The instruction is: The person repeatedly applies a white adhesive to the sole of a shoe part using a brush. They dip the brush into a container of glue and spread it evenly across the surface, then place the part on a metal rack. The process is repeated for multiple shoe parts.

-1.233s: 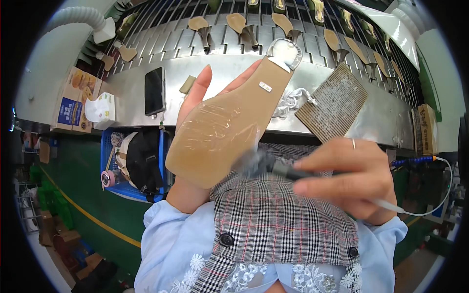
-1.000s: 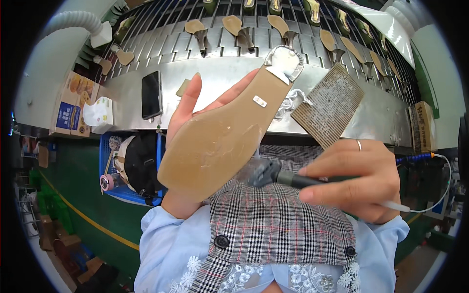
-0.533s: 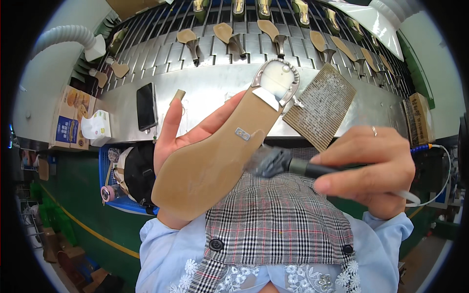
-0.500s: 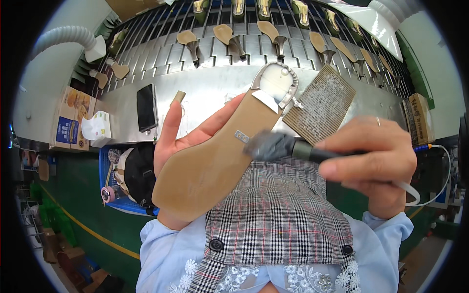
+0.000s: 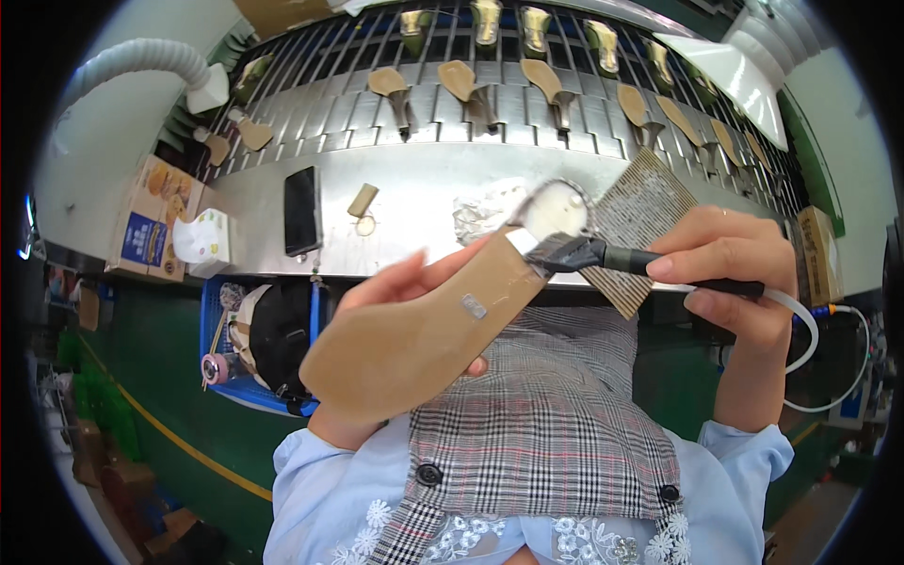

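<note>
Across the left hand's fingers [image 5: 414, 278] lies a tan sole [image 5: 414, 344], underside up.

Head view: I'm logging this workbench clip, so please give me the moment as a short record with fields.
left hand: left hand holds a tan shoe sole from beneath, flat side up
right hand: right hand grips a brush with a black handle
contact: bristles rest on the sole's narrow end
cord: white tube trails from the brush handle
bench: metal bench with a black phone and a mesh pad
behind: slatted conveyor carrying more soles
</note>
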{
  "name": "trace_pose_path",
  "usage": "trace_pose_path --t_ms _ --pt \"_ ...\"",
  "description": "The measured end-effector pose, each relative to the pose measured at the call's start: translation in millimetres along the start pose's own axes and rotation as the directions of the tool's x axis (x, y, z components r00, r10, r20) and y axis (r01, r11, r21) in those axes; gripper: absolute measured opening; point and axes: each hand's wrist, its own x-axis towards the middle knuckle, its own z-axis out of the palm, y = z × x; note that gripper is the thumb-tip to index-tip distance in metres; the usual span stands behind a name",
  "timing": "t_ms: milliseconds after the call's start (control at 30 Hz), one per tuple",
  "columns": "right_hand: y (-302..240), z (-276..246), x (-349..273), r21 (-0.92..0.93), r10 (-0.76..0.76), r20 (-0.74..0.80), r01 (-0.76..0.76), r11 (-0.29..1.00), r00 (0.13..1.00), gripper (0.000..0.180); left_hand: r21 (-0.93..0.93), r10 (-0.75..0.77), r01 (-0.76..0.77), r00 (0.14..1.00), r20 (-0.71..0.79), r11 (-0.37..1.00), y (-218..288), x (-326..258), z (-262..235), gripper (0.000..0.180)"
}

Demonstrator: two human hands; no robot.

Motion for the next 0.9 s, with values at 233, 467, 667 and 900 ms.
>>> trace_pose_path --t_ms 233,467,667,900 --pt "-4.3 45.4 0.0 0.227 0.243 -0.210 -0.195 0.954 0.947 0.026 0.924 0.449 -0.363 0.851 0.274 0.124 -8.5 12.9 -18.2 0.060" --pt "-16.8 73.5 0.9 0.123 0.109 -0.197 -0.085 0.989 0.974 0.020 0.905 0.647 -0.258 0.635 0.422 -0.337 -28.8 43.1 -24.4 0.077" --pt "-19.7 88.6 0.2 -0.034 -0.021 -0.174 0.015 0.999 0.984 0.023 0.885 0.649 -0.128 0.633 0.421 -0.449 -22.6 43.3 -21.7 0.037" --pt "-18.7 93.2 -0.6 0.094 -0.020 -0.117 0.031 0.995 0.993 0.022 0.840 0.735 -0.143 0.423 0.529 -0.523 -26.6 45.5 -36.3 0.036"
